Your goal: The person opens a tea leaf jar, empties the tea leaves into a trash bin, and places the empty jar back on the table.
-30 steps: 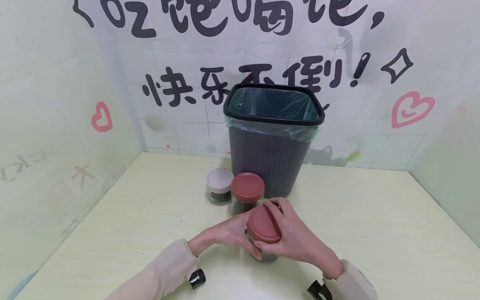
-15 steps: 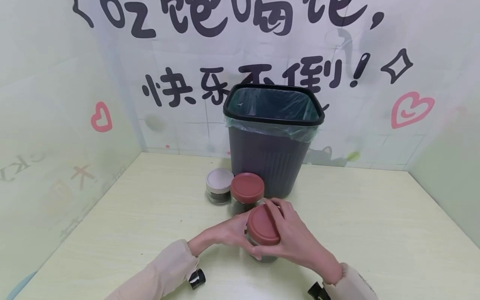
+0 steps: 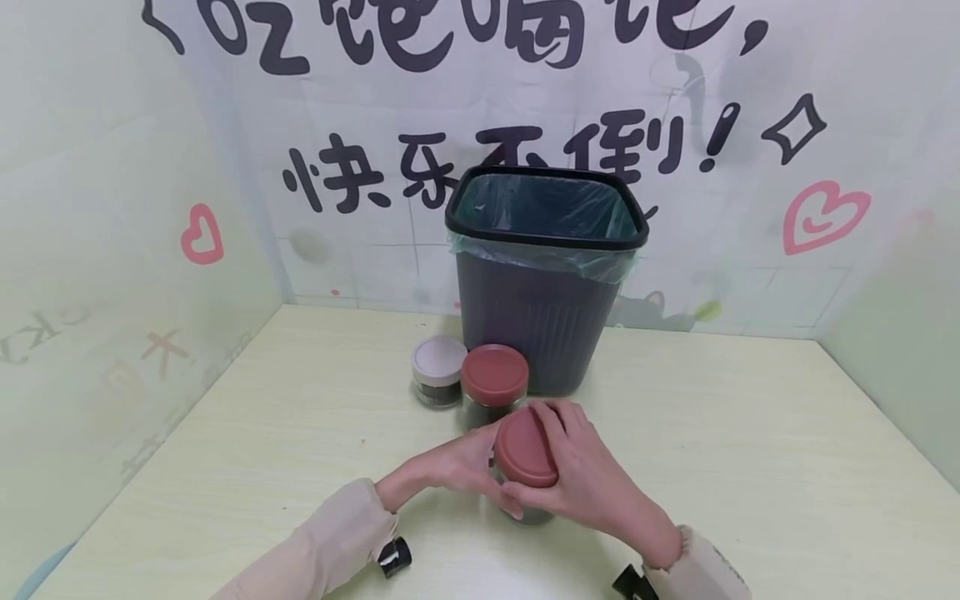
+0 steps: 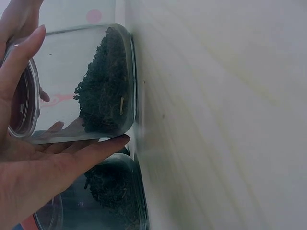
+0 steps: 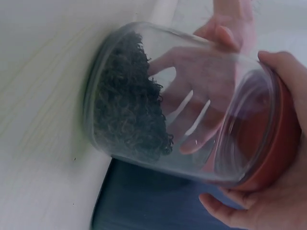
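Note:
A clear glass jar (image 5: 127,105) with a red lid (image 3: 519,450) stands on the table in front of me, about half filled with dark, curly dried leaves. My left hand (image 3: 467,468) holds the glass body from the left, its thumb and fingers spread round it. From the right, my right hand (image 3: 588,475) grips the rim of the lid between thumb and fingers. In both wrist views the lid sits on the mouth of the jar. Just behind is a second red-lidded jar (image 3: 495,375), also with dark leaves inside, as the left wrist view shows.
A smaller jar with a pale lid (image 3: 439,360) stands left of the second red-lidded jar. Behind them rises a dark bin (image 3: 536,312) lined with a greenish plastic bag. Printed panels wall in the pale wooden table (image 3: 315,400) at the back and both sides.
The right hand's thumb and fingers have shifted slightly round the lid's rim. The left hand and the jar have stayed in place.

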A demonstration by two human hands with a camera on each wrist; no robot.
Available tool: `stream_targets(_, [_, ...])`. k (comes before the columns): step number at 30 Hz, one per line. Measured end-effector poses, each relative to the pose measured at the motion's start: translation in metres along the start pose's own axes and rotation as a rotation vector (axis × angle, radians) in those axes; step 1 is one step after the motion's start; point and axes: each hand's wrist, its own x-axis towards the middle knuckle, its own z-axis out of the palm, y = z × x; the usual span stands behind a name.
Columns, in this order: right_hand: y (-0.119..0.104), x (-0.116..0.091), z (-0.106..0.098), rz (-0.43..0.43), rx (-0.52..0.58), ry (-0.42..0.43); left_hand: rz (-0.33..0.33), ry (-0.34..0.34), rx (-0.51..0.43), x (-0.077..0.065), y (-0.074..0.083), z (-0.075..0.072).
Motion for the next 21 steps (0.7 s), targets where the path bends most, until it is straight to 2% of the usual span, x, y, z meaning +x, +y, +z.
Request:
stream_targets(4, [0.005,0.001,-0.004,0.000,0.125,-0.075,0.002,0.001,0.006,-0.001,0.001,0.000])
stream_targets(7, [0.006,0.001,-0.007,0.002,0.155,-0.105,0.006,0.000,0.013,-0.001,0.001,-0.001])
stream_targets(10, [0.003,0.000,-0.006,0.025,0.110,-0.083,0.003,-0.002,0.009,-0.001,0.000,-0.001])
stream_targets(16, [-0.007,0.000,0.003,0.065,-0.114,0.065,0.014,-0.012,-0.009,0.000,-0.001,-0.001])
stream_targets(18, [-0.008,0.000,0.005,0.066,-0.159,0.082,0.015,-0.015,-0.006,0.000,-0.001,-0.001])
stream_targets(21, [-0.009,0.000,0.006,0.069,-0.164,0.071,0.018,-0.013,0.005,0.000,-0.001,-0.001])
